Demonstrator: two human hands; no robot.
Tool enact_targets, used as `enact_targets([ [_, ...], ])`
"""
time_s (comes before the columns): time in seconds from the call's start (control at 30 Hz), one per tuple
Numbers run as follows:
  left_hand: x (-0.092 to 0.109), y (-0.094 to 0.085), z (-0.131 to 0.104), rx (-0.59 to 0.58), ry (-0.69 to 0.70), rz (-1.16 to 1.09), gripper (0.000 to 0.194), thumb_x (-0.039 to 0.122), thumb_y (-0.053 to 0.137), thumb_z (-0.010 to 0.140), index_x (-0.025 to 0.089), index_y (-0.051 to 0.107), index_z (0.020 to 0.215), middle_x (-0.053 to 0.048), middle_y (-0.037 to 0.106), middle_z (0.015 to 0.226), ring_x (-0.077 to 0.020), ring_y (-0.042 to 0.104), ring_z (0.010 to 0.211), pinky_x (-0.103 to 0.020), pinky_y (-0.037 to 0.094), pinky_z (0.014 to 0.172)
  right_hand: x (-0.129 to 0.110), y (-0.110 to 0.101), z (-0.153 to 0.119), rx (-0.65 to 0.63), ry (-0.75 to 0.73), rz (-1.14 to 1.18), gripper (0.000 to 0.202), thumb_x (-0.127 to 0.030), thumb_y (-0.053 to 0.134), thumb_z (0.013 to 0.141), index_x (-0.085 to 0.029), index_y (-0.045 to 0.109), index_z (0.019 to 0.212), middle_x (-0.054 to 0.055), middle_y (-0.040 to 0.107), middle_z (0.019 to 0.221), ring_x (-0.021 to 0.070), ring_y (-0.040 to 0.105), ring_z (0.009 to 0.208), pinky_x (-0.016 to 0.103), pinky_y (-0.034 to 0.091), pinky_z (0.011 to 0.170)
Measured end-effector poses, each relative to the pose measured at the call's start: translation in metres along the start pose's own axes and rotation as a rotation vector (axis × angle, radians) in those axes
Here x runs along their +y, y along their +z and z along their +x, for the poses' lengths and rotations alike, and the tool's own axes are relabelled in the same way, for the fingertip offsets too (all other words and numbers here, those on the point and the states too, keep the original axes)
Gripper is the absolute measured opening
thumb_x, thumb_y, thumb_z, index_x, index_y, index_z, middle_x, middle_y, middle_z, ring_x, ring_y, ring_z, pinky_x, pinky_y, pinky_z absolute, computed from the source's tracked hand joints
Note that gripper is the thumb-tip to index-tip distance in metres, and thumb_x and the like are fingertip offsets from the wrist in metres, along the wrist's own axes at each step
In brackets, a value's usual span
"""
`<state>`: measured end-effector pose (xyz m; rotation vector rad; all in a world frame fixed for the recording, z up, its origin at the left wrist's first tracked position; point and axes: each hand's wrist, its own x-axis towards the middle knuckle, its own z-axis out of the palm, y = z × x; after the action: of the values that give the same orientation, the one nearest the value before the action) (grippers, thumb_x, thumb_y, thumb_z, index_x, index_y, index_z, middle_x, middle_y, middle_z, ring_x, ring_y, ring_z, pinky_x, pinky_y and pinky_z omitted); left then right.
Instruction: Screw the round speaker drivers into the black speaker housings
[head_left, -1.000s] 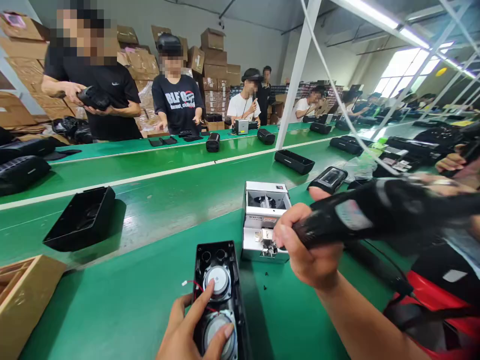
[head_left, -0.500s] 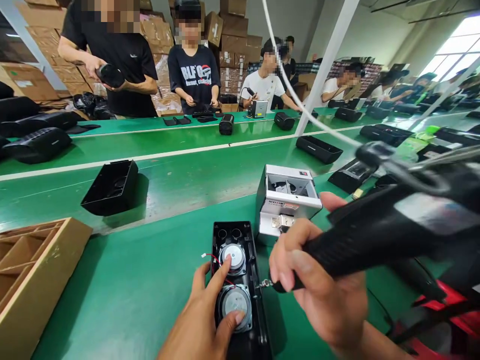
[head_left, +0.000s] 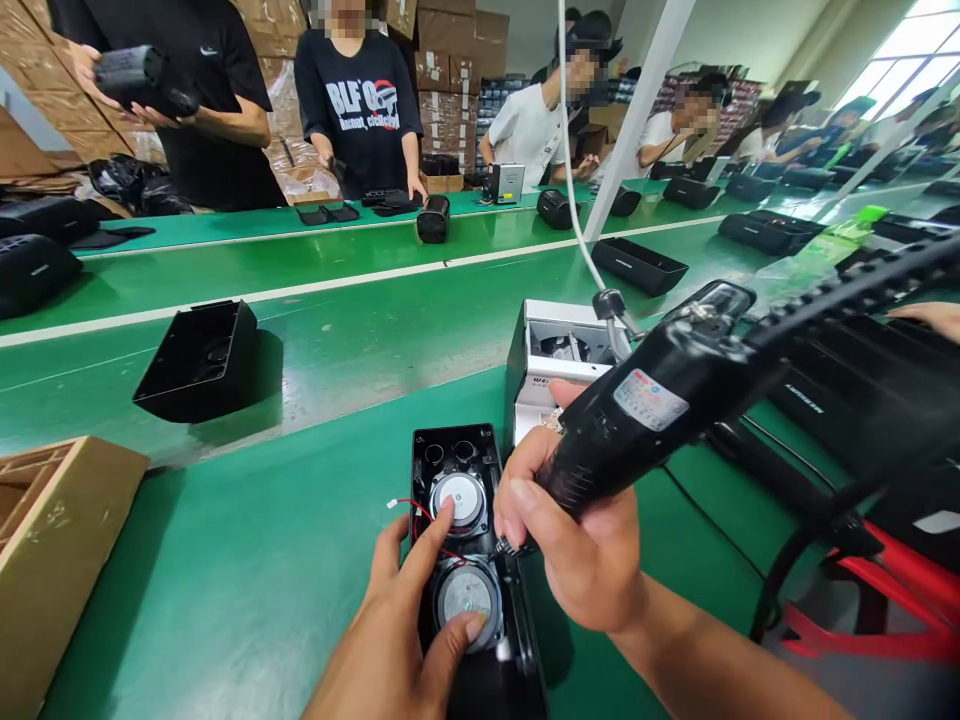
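Observation:
A black speaker housing [head_left: 480, 678] lies lengthwise before me, its inside facing up, with an upper round speaker driver [head_left: 471, 500] and a lower one [head_left: 459, 597] seated in it. Red wires [head_left: 421, 508] with a white plug stick out at its left. My left hand [head_left: 397, 620] grips the housing from the left, index finger on the upper driver and thumb on the lower. In my right hand [head_left: 581, 545] is a black electric screwdriver [head_left: 600, 435], held at a slant. Its bit end [head_left: 507, 546] is at the housing's right edge beside the drivers; exact contact is unclear.
Behind my right hand stands a white-grey screw feeder [head_left: 517, 375]. A wooden compartment box [head_left: 82, 540] sits at the left. On the green belt rest an open black shell [head_left: 199, 360] and another [head_left: 637, 266]. Co-workers [head_left: 360, 100] stand across the line.
My right hand and the screwdriver have moved left, bringing the bit closer over the housing's right edge. My left hand keeps its hold. The view has shifted slightly.

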<state>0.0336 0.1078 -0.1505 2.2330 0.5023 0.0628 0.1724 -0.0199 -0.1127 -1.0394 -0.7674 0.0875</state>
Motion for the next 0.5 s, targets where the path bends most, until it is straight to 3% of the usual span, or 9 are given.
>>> enact_targets([
  [0.2, -0.003, -0.001, 0.002, -0.034, 0.018, -0.024, 0.068, 0.038, 0.051, 0.096, 0.046, 0.031, 0.16, -0.005, 0.026, 0.17, -0.033, 0.048, 0.149, -0.057, 0.047, 0.118, 0.008, 0.0, -0.003, -0.007, 0.031, 0.013, 0.049, -0.016, 0.063, 0.099, -0.03, 0.044, 0.142, -0.004, 0.056, 0.085, 0.0109, 0.055, 0.058, 0.028, 0.053, 0.054],
  [0.4, -0.008, 0.002, 0.0, -0.001, 0.004, -0.04, 0.063, 0.041, 0.051, 0.098, 0.04, 0.036, 0.16, -0.009, 0.025, 0.17, -0.0345, 0.041, 0.153, -0.06, 0.042, 0.121, 0.005, 0.003, -0.006, -0.083, 0.074, 0.01, 0.045, -0.014, 0.063, 0.097, -0.032, 0.042, 0.133, -0.006, 0.053, 0.077, 0.012, 0.05, 0.057, 0.027, 0.045, 0.053],
  [0.5, -0.011, 0.005, 0.001, 0.021, 0.026, -0.047, 0.061, 0.04, 0.05, 0.099, 0.038, 0.039, 0.159, -0.01, 0.027, 0.17, -0.0341, 0.04, 0.154, -0.06, 0.039, 0.123, 0.003, 0.004, -0.004, -0.068, 0.091, -0.019, 0.025, -0.018, 0.062, 0.097, -0.028, 0.049, 0.115, -0.005, 0.052, 0.076, 0.0116, 0.049, 0.054, 0.028, 0.044, 0.051],
])
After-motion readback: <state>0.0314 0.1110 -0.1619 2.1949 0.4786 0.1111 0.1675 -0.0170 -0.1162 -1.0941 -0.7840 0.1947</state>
